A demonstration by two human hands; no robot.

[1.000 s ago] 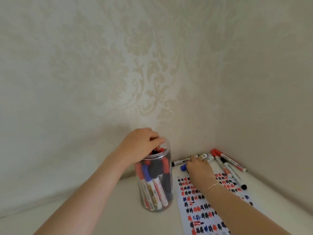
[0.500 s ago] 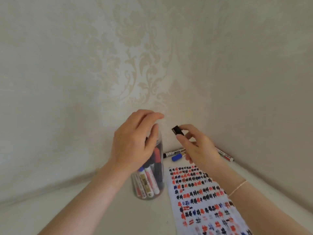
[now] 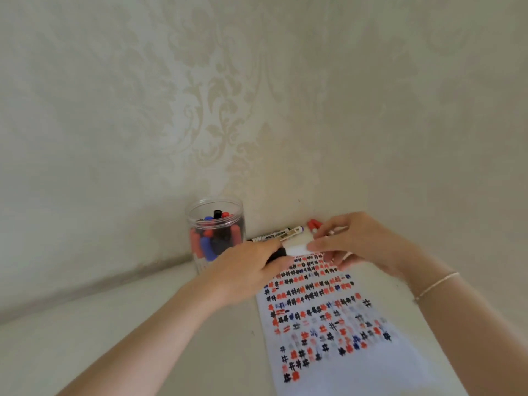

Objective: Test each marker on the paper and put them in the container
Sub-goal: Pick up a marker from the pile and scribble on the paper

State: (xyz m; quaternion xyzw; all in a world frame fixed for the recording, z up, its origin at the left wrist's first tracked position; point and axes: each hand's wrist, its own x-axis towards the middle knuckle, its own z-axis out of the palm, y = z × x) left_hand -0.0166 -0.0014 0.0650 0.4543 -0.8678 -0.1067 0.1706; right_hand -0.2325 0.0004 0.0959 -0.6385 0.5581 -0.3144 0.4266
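A clear plastic container (image 3: 215, 232) stands in the corner, holding several red, blue and black markers. To its right lies the white paper (image 3: 337, 324), covered with rows of red, black and blue marks. Above the paper's far end both hands hold one black marker (image 3: 291, 250) level: my left hand (image 3: 251, 270) grips its black cap end, and my right hand (image 3: 351, 241) pinches its white barrel. Most of the marker is hidden by fingers.
Loose markers lie against the wall behind my hands: a black-lettered one (image 3: 274, 234) and red-capped ones (image 3: 313, 225). Patterned walls meet in a corner just behind the container. The white tabletop (image 3: 143, 324) stretches to the left.
My left hand left the container and came right to the marker. My right hand lifted a black marker from the pile and brought it down over the paper's far end.
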